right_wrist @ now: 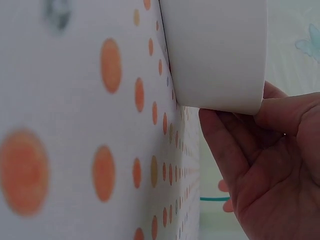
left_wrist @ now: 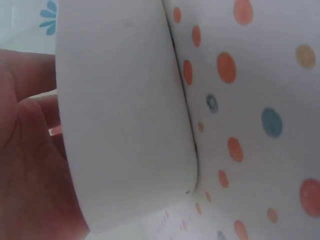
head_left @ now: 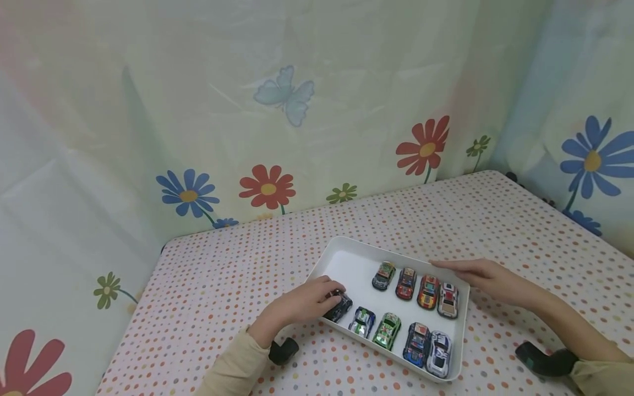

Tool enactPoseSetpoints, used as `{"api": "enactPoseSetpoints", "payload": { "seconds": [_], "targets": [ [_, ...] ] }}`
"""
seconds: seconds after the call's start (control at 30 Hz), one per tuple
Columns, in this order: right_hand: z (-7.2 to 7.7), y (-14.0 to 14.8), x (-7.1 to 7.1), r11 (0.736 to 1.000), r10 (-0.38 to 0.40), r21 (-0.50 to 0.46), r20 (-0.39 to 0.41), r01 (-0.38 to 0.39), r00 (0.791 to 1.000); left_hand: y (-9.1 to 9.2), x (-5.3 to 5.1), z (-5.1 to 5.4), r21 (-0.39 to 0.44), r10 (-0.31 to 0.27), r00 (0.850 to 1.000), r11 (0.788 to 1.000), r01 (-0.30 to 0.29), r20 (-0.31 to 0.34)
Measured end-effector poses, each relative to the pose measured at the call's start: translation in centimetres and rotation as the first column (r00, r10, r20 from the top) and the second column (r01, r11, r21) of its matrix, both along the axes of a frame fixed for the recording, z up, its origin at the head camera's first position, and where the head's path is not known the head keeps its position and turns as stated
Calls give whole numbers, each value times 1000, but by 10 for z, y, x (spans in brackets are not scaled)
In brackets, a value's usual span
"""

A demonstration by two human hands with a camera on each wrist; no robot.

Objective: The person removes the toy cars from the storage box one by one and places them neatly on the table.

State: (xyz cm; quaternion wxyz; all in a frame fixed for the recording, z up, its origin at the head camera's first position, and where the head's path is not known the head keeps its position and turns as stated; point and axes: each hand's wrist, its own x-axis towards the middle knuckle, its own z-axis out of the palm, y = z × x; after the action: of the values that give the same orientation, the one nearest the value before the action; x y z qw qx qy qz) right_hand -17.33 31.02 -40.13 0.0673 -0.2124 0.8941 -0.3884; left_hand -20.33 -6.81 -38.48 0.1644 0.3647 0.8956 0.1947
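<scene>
A shallow white tray [head_left: 354, 253] lies on the table with several small toy cars in two rows. My left hand [head_left: 308, 300] reaches over its near-left wall and pinches a black toy car [head_left: 342, 309] between thumb and fingers, hiding part of it. In the left wrist view the tray wall hides those fingertips. At the far-right corner my right hand [head_left: 487, 278] holds the tray's edge; in the right wrist view its thumb and fingers [right_wrist: 225, 137] meet the wall's corner. Beside the black car sit a blue-green car [head_left: 362, 322] and a green car [head_left: 387, 331].
Along the tray's far side stand a dark green car [head_left: 383, 275], red cars and a white-red car [head_left: 448, 300]. A blue car [head_left: 417, 344] and a white-purple car [head_left: 439, 353] fill the near-right corner. A dotted cloth [head_left: 218, 286] covers the table, with a flowered curtain [head_left: 346, 137] behind.
</scene>
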Motion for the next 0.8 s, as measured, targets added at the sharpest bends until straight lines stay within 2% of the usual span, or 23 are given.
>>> {"api": "enactPoseSetpoints", "payload": {
  "seconds": [0.2, 0.3, 0.4, 0.57, 0.67, 0.8],
  "targets": [
    [-1, 0, 0, 1000, -8, 5, -3, 8, 1000, -1, -1, 2, 83, -13, 990, 997, 1, 140],
    [-2, 0, 0, 1000, -11, 3, -6, 11, 1000, -1, -2, 4, 92, 7, 978, 995, -27, 209],
    [-3, 0, 0, 1000, -9, -3, -6, 9, 1000, -1, -2, 6, 93, 33, 967, 994, -58, 251],
    [-3, 0, 0, 1000, -9, -7, 2, 9, 1000, -1, -1, 7, 131, 39, 955, 988, -80, 296],
    [-3, 0, 1, 1000, -15, -5, 5, 15, 1000, -1, -1, 6, 172, 30, 955, 982, -84, 294],
    [-3, 0, 1, 1000, -18, -2, -7, 18, 1000, -2, -2, 3, 242, 50, 957, 962, -123, 287]
  ]
}}
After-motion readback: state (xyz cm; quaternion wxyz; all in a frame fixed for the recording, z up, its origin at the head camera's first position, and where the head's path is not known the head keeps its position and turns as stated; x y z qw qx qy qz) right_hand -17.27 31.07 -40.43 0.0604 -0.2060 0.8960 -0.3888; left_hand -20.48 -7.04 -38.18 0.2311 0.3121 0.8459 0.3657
